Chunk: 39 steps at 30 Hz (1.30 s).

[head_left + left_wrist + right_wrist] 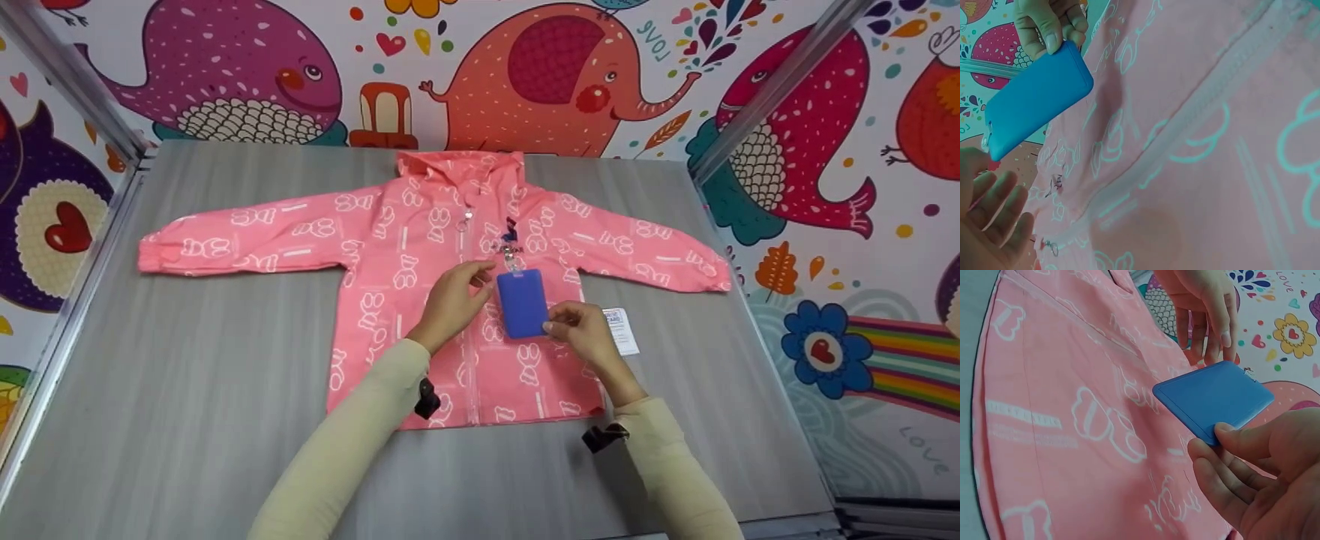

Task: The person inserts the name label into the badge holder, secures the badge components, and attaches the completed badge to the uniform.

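A pink jacket with white printed outlines lies spread on the table, sleeves out to both sides. Above its front, a blue badge holder is pinched at its lower right corner between the thumb and fingers of my right hand; the right wrist view shows this grip on the holder. My left hand is at the holder's upper left edge, its fingers loosely bent and spread from the thumb. A metal clip shows at the holder's top, with a small dark piece beyond it.
A white printed card lies at the jacket's right side, partly behind my right wrist. The grey table is bordered by metal rails and panels with cartoon elephants and birds. The jacket's zipper runs down its middle.
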Each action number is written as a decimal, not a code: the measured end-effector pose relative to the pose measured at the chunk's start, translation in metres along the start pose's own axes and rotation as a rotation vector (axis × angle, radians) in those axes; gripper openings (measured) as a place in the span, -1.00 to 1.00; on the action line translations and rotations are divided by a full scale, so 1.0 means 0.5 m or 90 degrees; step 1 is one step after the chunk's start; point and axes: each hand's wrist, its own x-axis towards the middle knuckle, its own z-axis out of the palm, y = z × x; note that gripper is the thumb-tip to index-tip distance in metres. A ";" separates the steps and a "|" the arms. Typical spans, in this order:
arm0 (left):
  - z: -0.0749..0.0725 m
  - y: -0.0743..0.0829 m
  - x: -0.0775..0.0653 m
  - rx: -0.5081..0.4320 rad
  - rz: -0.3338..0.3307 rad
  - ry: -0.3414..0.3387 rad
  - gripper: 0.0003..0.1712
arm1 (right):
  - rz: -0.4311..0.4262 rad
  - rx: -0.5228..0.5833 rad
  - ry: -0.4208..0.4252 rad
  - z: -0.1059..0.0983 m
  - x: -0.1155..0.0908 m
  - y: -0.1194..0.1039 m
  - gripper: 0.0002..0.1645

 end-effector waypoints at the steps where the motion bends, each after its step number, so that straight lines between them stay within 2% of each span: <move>1: -0.003 -0.001 -0.002 -0.005 -0.006 0.004 -0.59 | -0.004 -0.004 -0.006 0.005 -0.003 -0.011 -0.83; 5: -0.011 -0.006 -0.005 -0.039 -0.022 0.024 -0.62 | -0.016 -0.007 -0.026 0.025 -0.014 -0.048 -0.87; 11: -0.020 -0.014 -0.012 -0.117 -0.046 0.086 -0.72 | -0.025 0.009 -0.050 0.052 -0.012 -0.062 -0.88; 14: -0.023 -0.019 -0.016 -0.150 -0.052 0.112 -0.76 | -0.030 0.016 -0.061 0.061 -0.009 -0.060 -0.86; 18: -0.024 -0.026 -0.020 -0.176 -0.057 0.128 -0.78 | -0.030 0.021 -0.070 0.075 0.010 -0.023 -0.83; 21: -0.022 -0.028 -0.022 -0.184 -0.064 0.132 -0.79 | -0.029 0.018 -0.069 0.085 0.022 0.004 -0.84; 27: -0.025 -0.029 -0.026 -0.202 -0.082 0.137 -0.81 | -0.030 0.011 -0.068 0.093 0.022 0.003 -0.86; 33: -0.030 -0.027 -0.026 -0.198 -0.081 0.148 -0.84 | -0.032 0.023 -0.093 0.093 0.022 0.002 -0.81; 39: -0.036 -0.029 -0.024 -0.194 -0.085 0.148 -0.84 | -0.059 -0.032 -0.124 0.081 0.027 0.002 -0.68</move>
